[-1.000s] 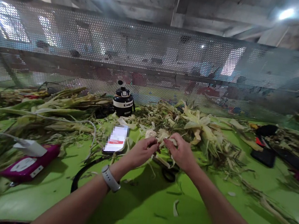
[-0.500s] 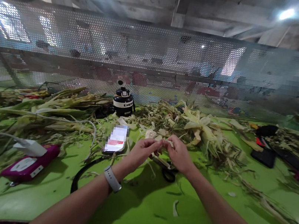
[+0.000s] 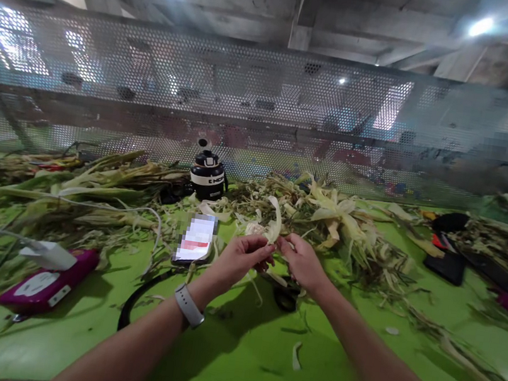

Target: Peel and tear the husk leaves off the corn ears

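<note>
My left hand (image 3: 248, 256) and my right hand (image 3: 304, 263) meet above the middle of the green table, with fingertips pinched together. A pale strip of corn husk (image 3: 275, 216) curls up from between the left fingertips. The right thumb and finger close at the base of the same strip, partly hidden by the fingers. Just behind the left hand lies a cream-coloured bunched piece (image 3: 255, 229), perhaps of husk. Beneath the right hand, black loop handles (image 3: 285, 298), likely of scissors, show among husk scraps. A grey watch band (image 3: 189, 305) circles the left wrist.
A lit phone (image 3: 195, 240) lies left of the hands, near a black bottle (image 3: 208, 176). Further left is a purple power bank (image 3: 46, 284) with a white plug and cable. Husk heaps (image 3: 345, 220) line the back beneath a perforated metal screen (image 3: 260, 83).
The husk strip now stands up in a curl above the fingertips, where before it lay low between the hands. Both hands stay almost in place; the view has shifted slightly.
</note>
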`<state>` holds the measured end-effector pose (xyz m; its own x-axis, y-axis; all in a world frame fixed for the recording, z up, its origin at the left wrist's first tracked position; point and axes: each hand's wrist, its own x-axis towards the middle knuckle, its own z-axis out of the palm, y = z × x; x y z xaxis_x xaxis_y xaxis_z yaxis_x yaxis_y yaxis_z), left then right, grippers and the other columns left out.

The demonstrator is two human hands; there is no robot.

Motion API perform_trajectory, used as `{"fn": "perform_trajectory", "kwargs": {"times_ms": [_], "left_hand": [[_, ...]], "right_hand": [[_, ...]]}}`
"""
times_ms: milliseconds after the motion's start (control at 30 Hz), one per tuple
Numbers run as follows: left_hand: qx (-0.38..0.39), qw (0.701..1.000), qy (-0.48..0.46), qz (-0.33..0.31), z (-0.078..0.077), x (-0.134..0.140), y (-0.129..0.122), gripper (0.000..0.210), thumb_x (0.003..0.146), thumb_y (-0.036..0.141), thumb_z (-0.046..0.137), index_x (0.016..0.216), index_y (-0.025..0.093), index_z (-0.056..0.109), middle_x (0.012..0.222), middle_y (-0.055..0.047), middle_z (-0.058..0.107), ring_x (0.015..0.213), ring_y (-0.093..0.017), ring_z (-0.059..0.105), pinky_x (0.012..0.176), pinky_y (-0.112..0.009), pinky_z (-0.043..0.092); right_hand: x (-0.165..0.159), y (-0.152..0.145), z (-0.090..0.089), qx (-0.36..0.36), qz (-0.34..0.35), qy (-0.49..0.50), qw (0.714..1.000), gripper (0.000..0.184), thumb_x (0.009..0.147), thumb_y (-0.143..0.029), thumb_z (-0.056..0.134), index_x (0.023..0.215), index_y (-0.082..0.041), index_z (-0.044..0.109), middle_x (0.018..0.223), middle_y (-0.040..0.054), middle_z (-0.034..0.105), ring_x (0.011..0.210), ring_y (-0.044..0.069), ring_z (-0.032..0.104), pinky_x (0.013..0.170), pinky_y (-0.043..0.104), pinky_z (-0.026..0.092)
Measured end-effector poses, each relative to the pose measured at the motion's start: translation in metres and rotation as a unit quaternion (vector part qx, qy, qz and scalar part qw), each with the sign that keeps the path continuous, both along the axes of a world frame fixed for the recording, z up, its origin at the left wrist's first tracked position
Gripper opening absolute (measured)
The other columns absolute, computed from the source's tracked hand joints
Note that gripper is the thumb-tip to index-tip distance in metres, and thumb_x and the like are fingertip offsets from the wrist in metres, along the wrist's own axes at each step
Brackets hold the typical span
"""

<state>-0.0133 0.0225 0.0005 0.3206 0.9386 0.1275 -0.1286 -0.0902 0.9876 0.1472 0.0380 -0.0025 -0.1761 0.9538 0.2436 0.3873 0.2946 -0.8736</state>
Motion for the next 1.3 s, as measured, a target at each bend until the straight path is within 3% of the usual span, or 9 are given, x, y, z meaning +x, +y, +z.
{"fn": "perform_trajectory", "kwargs": {"times_ms": [233, 367, 467, 567, 667, 767, 900, 1067, 1300], "left_hand": [[-0.075, 0.994, -0.058, 0.051, -0.003, 0.003, 0.002, 0.035, 0.06, 0.043, 0.077, 0.07, 0.013, 0.062, 0.059, 0.002, 0.058, 0.05, -0.005, 0.049, 0.049, -0.018, 0.04], [-0.123, 0.984, -0.09, 0.095, -0.001, 0.003, 0.002, 0.038, 0.053, 0.042, 0.081, 0.067, 0.013, 0.06, 0.06, 0.002, 0.059, 0.051, -0.005, 0.05, 0.051, -0.017, 0.042], [-0.126, 0.979, -0.096, 0.128, -0.002, 0.001, 0.004, 0.039, 0.051, 0.042, 0.081, 0.069, 0.014, 0.061, 0.062, 0.001, 0.059, 0.052, -0.006, 0.051, 0.053, -0.019, 0.044], [-0.11, 0.979, -0.083, 0.15, -0.004, 0.0, 0.006, 0.038, 0.054, 0.043, 0.079, 0.067, 0.014, 0.059, 0.062, 0.001, 0.059, 0.053, -0.007, 0.052, 0.054, -0.02, 0.045], [-0.068, 0.985, -0.029, 0.156, -0.006, -0.001, 0.008, 0.034, 0.061, 0.044, 0.073, 0.069, 0.015, 0.058, 0.061, 0.0, 0.06, 0.053, -0.009, 0.053, 0.052, -0.02, 0.044], [0.022, 0.983, 0.078, 0.162, -0.008, -0.004, 0.009, 0.026, 0.07, 0.04, 0.064, 0.069, 0.015, 0.058, 0.059, 0.001, 0.058, 0.051, -0.009, 0.051, 0.049, -0.02, 0.04], [0.121, 0.963, 0.192, 0.146, -0.01, -0.007, 0.01, 0.023, 0.076, 0.037, 0.057, 0.067, 0.016, 0.059, 0.056, 0.001, 0.057, 0.051, -0.011, 0.05, 0.049, -0.021, 0.037], [0.129, 0.966, 0.203, 0.09, -0.01, -0.005, 0.008, 0.02, 0.076, 0.034, 0.056, 0.072, 0.015, 0.061, 0.058, -0.001, 0.061, 0.053, -0.012, 0.053, 0.05, -0.021, 0.039], [0.112, 0.978, 0.152, 0.088, -0.01, -0.003, 0.007, 0.02, 0.074, 0.03, 0.059, 0.087, 0.016, 0.061, 0.064, -0.002, 0.064, 0.058, -0.015, 0.059, 0.056, -0.024, 0.045]], "right_hand": [[-0.004, -0.004, 0.001, -0.044, -0.012, 0.043, 0.998, 0.037, 0.083, -0.045, 0.052, 0.106, -0.016, 0.048, 0.066, 0.0003, 0.062, 0.05, 0.014, 0.057, 0.049, 0.026, 0.044], [-0.003, -0.009, 0.004, 0.041, -0.058, -0.031, 0.997, 0.07, 0.081, -0.05, 0.055, 0.134, -0.011, 0.031, 0.079, 0.0071, 0.069, 0.07, 0.022, 0.066, 0.063, 0.031, 0.048], [-0.003, -0.013, 0.006, 0.096, -0.082, -0.133, 0.983, 0.079, 0.081, -0.051, 0.056, 0.141, -0.012, 0.022, 0.087, 0.01, 0.071, 0.078, 0.026, 0.067, 0.064, 0.032, 0.046], [-0.006, -0.018, 0.007, 0.149, -0.063, -0.242, 0.957, 0.054, 0.086, -0.043, 0.053, 0.132, -0.017, 0.04, 0.093, 0.0098, 0.071, 0.077, 0.024, 0.067, 0.063, 0.029, 0.044], [-0.008, -0.02, 0.006, 0.202, -0.016, -0.329, 0.922, 0.02, 0.092, -0.03, 0.046, 0.1, -0.019, 0.062, 0.089, 0.0073, 0.07, 0.078, 0.02, 0.065, 0.064, 0.026, 0.042], [-0.006, -0.019, 0.007, 0.25, 0.003, -0.374, 0.893, 0.021, 0.092, -0.025, 0.046, 0.085, -0.018, 0.064, 0.084, 0.0065, 0.067, 0.075, 0.019, 0.062, 0.065, 0.027, 0.042], [0.001, -0.015, 0.012, 0.337, 0.011, -0.375, 0.863, 0.018, 0.091, -0.023, 0.047, 0.088, -0.017, 0.064, 0.093, 0.0099, 0.063, 0.087, 0.022, 0.058, 0.075, 0.033, 0.045], [0.004, -0.014, 0.012, 0.342, 0.032, -0.338, 0.876, 0.017, 0.092, -0.021, 0.045, 0.094, -0.018, 0.062, 0.111, 0.0105, 0.059, 0.084, 0.019, 0.061, 0.07, 0.03, 0.047], [0.005, -0.011, 0.011, 0.278, 0.048, -0.319, 0.905, 0.02, 0.095, -0.025, 0.04, 0.089, -0.019, 0.058, 0.091, 0.0074, 0.062, 0.081, 0.018, 0.059, 0.069, 0.026, 0.044]]}}
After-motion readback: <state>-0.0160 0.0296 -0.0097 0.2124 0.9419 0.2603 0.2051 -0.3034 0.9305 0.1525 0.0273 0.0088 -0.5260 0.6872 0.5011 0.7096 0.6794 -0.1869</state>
